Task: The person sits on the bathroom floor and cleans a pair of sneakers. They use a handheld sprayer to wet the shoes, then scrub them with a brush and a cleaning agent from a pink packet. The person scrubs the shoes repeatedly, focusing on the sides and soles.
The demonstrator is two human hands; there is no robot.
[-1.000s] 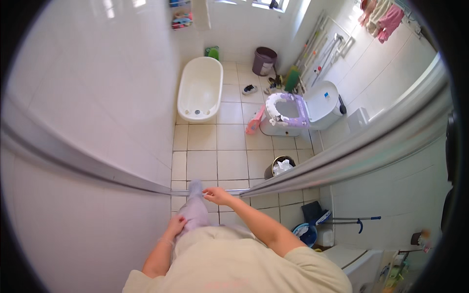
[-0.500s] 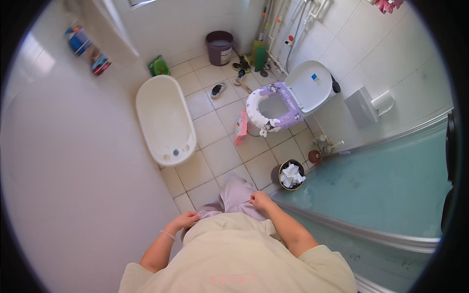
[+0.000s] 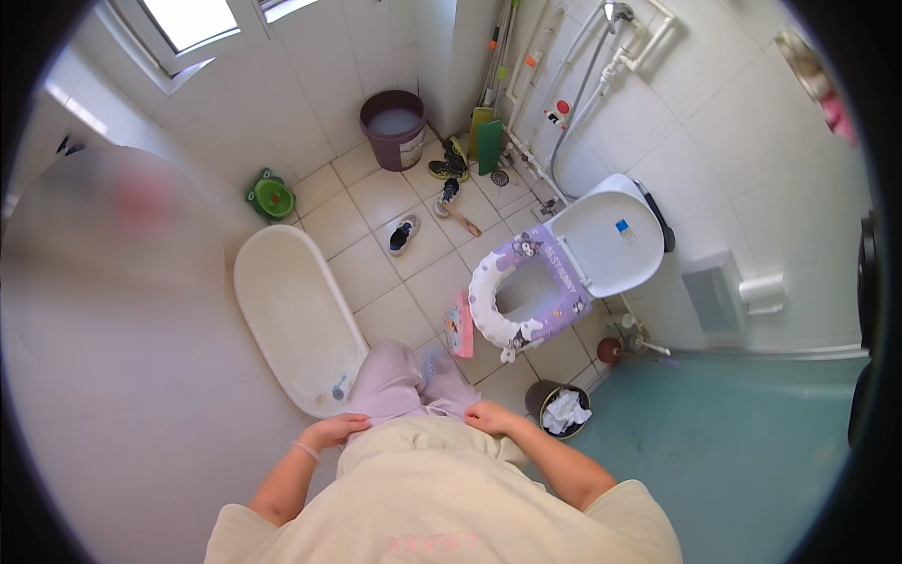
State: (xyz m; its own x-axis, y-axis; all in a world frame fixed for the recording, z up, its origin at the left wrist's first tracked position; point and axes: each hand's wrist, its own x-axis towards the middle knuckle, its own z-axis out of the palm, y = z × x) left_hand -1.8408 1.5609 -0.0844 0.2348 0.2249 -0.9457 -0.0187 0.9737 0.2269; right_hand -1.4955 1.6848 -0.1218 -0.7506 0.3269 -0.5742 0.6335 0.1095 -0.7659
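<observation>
Pale mauve trousers (image 3: pixel 387 383) cover my legs, one leg ahead of the other. At the left side of their waist, my left hand (image 3: pixel 340 430) is closed on the fabric; a thin band circles that wrist. My right hand (image 3: pixel 490 417) grips the trousers at the right side, its fingers curled in. A cream T-shirt (image 3: pixel 423 498) hangs over the waist between both hands. Ahead to the right is a toilet with its lid (image 3: pixel 611 240) raised and a purple-and-white padded seat cover (image 3: pixel 564 273) on it.
A white baby bathtub (image 3: pixel 252 273) lies left, near a green potty (image 3: pixel 272 197). Shoes (image 3: pixel 404 235) and a purple bucket (image 3: pixel 395 141) stand ahead. Beside the toilet is a pink bag (image 3: pixel 460 324). A paper-filled bin (image 3: pixel 537 402) and glass shower screen (image 3: pixel 723 442) are on the right.
I have stepped forward, so the toilet, bathtub and bin sit closer to me. My view has tilted up, showing the window. Both hands still hold the trousers.
</observation>
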